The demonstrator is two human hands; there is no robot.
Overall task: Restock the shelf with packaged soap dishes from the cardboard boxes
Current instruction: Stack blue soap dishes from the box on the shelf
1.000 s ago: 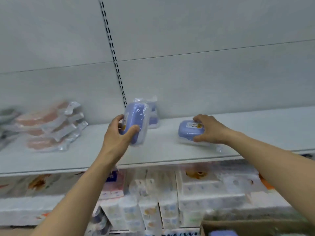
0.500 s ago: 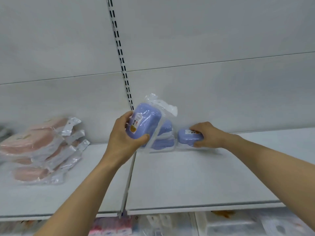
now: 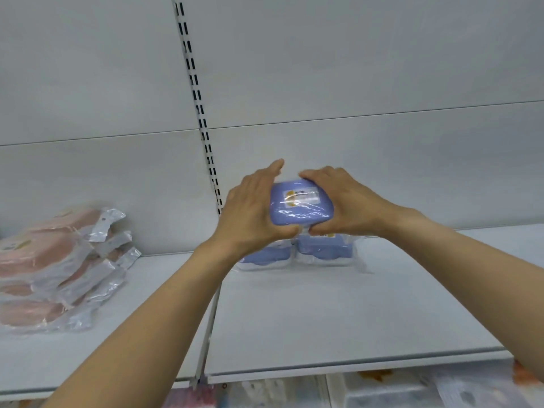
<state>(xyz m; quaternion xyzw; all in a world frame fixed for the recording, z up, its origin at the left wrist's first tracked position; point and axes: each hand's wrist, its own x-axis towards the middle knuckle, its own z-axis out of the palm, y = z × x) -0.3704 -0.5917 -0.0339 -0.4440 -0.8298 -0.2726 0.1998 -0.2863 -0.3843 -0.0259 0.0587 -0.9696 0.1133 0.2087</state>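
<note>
1. Hands meet over a white store shelf (image 3: 338, 313): the left hand (image 3: 253, 210) and right hand (image 3: 350, 201) both grip one blue packaged soap dish (image 3: 300, 206), fingers curled round its ends and thumbs tucked beneath its front edge.
2. Held level, label side up, the dish sits on top of two more blue packaged soap dishes (image 3: 321, 250) lying side by side on the shelf, close to the back panel.
3. Clear wrap covers all three; a white-and-yellow label (image 3: 300, 197) shows on the top one.
4. Just behind the left hand, a slotted upright (image 3: 197, 104) runs up the back panel.
5. Well apart on the left, a pile of pink packaged soap dishes (image 3: 56, 269) rests on the adjoining shelf section.
6. Below the shelf edge, blurred packaged goods (image 3: 382, 393) fill the lower tier.
</note>
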